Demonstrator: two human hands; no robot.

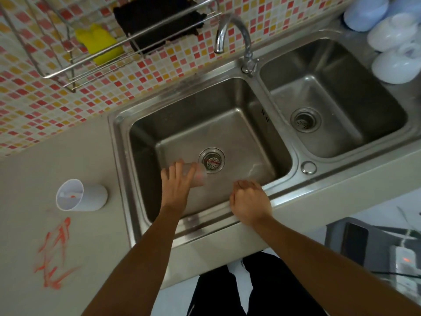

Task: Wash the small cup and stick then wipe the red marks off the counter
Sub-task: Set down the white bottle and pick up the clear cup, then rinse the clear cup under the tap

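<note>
My left hand [176, 185] grips a small clear plastic cup [197, 175] low in the left stainless steel sink basin [239, 124], just beside the round drain strainer [211, 160]. My right hand [249, 201] is curled over the basin's front rim; I cannot tell whether it holds anything. Red smeared marks [55, 252] streak the beige table [68, 160] near a white plastic tumbler [80, 195].

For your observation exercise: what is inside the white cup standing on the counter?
Inside the white cup, a pale stick-like item with a red tip lies at the bottom. The near wall hides part of the interior, so anything else there cannot be seen.
</note>
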